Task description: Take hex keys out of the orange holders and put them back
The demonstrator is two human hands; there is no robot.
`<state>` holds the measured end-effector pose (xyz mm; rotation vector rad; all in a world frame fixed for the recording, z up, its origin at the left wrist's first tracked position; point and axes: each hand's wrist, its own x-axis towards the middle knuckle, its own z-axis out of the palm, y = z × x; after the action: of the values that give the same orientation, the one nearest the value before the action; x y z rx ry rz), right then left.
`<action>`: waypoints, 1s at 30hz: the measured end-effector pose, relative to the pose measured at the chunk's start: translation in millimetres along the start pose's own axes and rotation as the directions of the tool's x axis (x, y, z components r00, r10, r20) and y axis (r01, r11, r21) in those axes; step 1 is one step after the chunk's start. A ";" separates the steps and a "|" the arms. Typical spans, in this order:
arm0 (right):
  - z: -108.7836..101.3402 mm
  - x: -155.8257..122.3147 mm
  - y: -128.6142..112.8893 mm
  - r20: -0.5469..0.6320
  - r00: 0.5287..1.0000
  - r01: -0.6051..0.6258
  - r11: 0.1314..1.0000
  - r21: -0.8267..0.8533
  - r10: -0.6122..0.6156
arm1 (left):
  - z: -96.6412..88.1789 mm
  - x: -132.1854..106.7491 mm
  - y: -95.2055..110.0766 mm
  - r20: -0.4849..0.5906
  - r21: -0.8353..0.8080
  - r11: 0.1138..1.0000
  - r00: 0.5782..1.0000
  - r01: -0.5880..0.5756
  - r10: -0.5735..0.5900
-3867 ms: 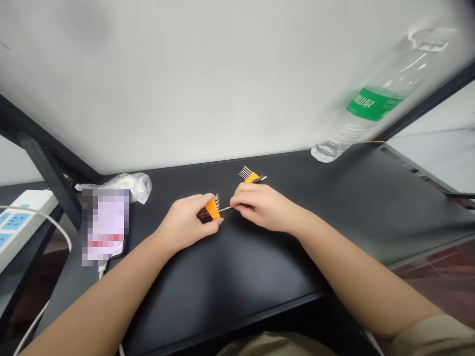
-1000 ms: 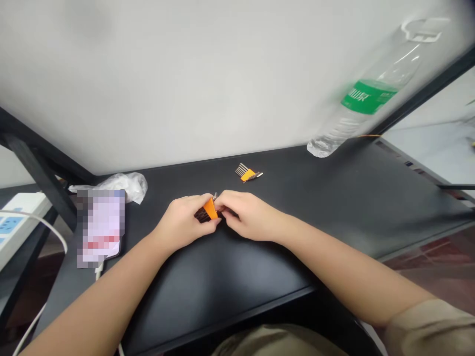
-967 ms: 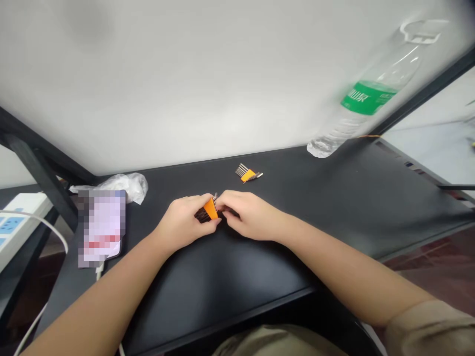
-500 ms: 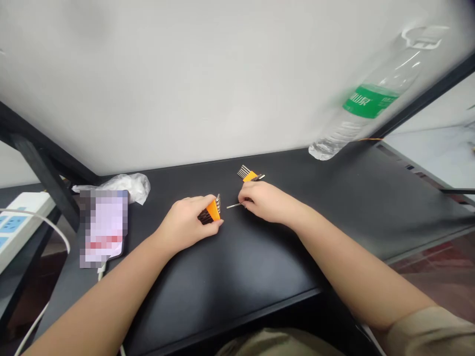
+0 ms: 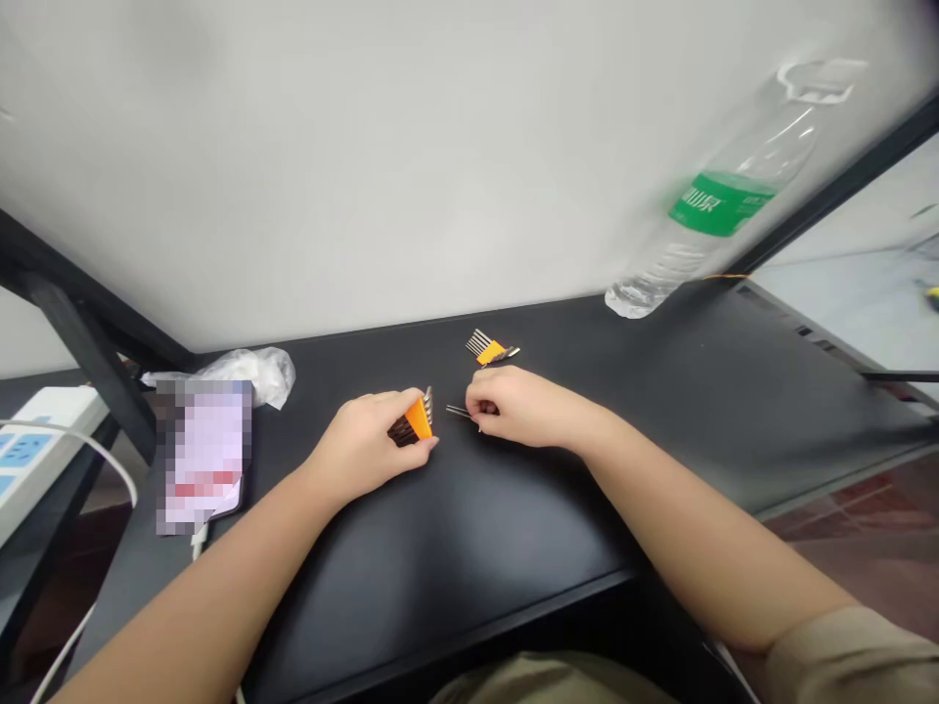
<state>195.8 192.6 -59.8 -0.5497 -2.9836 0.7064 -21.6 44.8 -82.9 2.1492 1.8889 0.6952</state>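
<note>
My left hand [image 5: 367, 432] pinches an orange drill bit holder [image 5: 419, 418] between thumb and fingers. Several metal bits stick out of both sides of this block, their left ends dark. My right hand [image 5: 514, 406] is closed just to the right, low over the black tabletop. From its fingertips a thin metal drill bit [image 5: 459, 411] points left toward the holder. Two thin lines show there; whether one is a reflection I cannot tell. Behind the right hand lies a second orange holder [image 5: 491, 351] with several silvery bits, apart from the fingers.
A phone [image 5: 209, 455] with a cable lies left on the black table [image 5: 440, 548], beside a crumpled clear plastic bag [image 5: 249, 372]. A power strip [image 5: 51, 440] is at the far left. A large clear bottle with a green label [image 5: 723, 203] stands at the back right against the wall.
My right hand has shifted slightly left and down, away from the second holder, with the drill bit still in its fingers. My left hand keeps its grip on the first holder.
</note>
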 end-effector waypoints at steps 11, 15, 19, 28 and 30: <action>6.2 0.6 -2.6 -0.075 0.997 -0.026 0.997 -0.079 0.020 | 0.4 0.0 -0.4 0.003 -0.009 1.000 1.000 0.018 -0.018; 10.9 3.6 -0.7 -0.073 0.996 -0.070 0.983 -0.171 0.058 | 1.0 0.2 -1.5 -0.009 -0.010 1.000 1.000 0.014 -0.014; 12.1 3.9 -4.9 -0.064 0.996 -0.072 0.954 -0.292 0.055 | 0.9 0.4 -1.7 0.000 0.002 1.000 1.000 0.018 -0.018; 9.7 -1.7 -12.7 -0.050 0.998 -0.058 0.913 -0.403 0.041 | 0.6 -0.3 -1.4 -0.007 -0.008 1.000 1.000 0.008 -0.008; 7.8 -2.0 -14.8 -0.052 0.998 -0.040 0.930 -0.366 0.023 | 0.1 -0.3 -0.6 -0.007 -0.008 1.000 1.000 0.013 -0.013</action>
<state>191.9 176.2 -60.2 -0.6178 -3.0804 0.1257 -22.1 44.6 -83.3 2.1308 1.8985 0.7080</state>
